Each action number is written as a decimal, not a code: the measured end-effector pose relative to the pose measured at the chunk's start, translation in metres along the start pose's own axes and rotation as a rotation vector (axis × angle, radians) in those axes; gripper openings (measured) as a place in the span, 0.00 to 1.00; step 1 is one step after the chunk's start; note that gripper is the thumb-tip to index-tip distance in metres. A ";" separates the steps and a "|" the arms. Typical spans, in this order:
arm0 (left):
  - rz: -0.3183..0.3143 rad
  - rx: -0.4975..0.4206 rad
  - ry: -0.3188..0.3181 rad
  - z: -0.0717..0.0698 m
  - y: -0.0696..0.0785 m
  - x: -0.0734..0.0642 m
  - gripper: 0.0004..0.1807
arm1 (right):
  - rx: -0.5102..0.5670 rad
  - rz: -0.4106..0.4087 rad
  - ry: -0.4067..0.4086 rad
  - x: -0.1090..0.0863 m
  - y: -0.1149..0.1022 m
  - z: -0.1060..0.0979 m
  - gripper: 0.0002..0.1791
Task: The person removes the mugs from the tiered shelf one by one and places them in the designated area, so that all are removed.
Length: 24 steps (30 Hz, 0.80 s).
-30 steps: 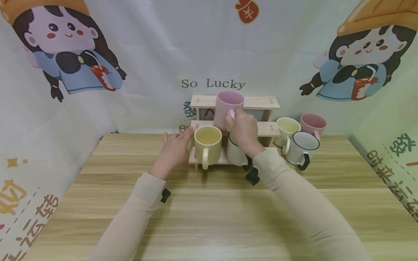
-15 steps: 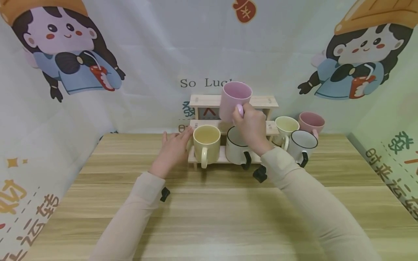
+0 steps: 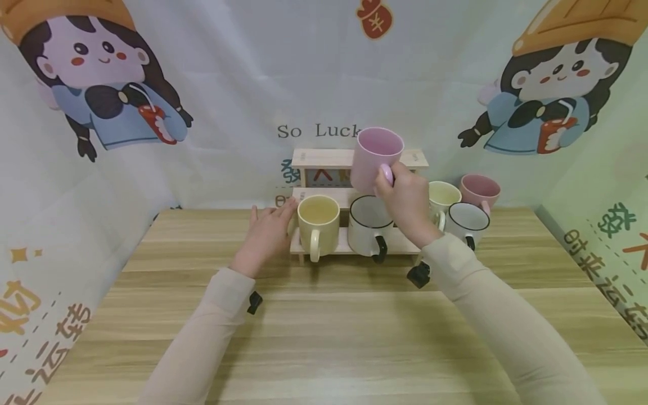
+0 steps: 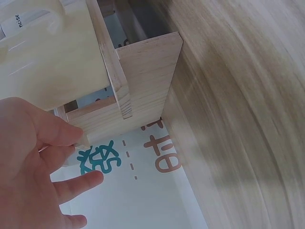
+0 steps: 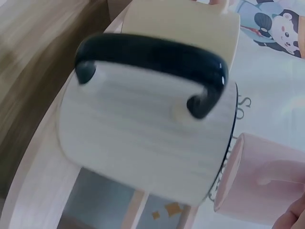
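My right hand (image 3: 409,198) holds a lilac-pink mug (image 3: 367,166) by its handle, raised in front of the upper tiers of a three-tier wooden shelf (image 3: 324,158). Its mouth faces up; in the right wrist view the pink mug (image 5: 259,176) shows at the right edge, with only fingertips visible. My left hand (image 3: 265,232) pinches the left end of the middle board, as the left wrist view shows, its other fingers (image 4: 81,187) spread. On the lowest tier stand a yellow mug (image 3: 324,229) and a white black-rimmed mug (image 3: 363,236), handles toward me.
To the shelf's right, a pale yellow-green cup (image 3: 444,194), a dusky pink mug (image 3: 480,190) and another white black-rimmed mug (image 3: 463,225) cluster on the wooden table (image 3: 324,337). A printed cloth (image 3: 228,101) hangs close behind the shelf.
My right hand has carried the pink mug rightward and up from over the middle tier, uncovering more of the white mug below. The left hand stays at the shelf's left end.
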<state>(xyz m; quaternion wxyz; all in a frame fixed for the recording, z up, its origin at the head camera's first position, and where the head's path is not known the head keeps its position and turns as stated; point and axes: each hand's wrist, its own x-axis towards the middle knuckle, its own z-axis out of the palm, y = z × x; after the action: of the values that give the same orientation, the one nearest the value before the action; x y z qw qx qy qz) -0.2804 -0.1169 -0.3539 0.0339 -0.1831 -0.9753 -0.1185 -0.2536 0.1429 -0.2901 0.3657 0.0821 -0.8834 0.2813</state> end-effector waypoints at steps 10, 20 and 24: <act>0.004 0.003 0.018 -0.001 -0.001 -0.001 0.33 | -0.033 -0.047 0.055 -0.003 0.015 -0.020 0.16; 0.007 -0.008 0.003 -0.002 0.001 -0.002 0.33 | -0.040 -0.022 0.104 -0.008 0.030 -0.033 0.16; 0.013 -0.007 0.010 -0.002 0.003 -0.002 0.33 | -0.056 -0.024 0.152 -0.009 0.038 -0.038 0.17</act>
<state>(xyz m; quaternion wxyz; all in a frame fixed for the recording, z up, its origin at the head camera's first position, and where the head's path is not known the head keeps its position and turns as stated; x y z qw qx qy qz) -0.2778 -0.1158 -0.3514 0.0390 -0.1889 -0.9735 -0.1227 -0.2371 0.1948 -0.2908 0.4371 0.0608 -0.8597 0.2573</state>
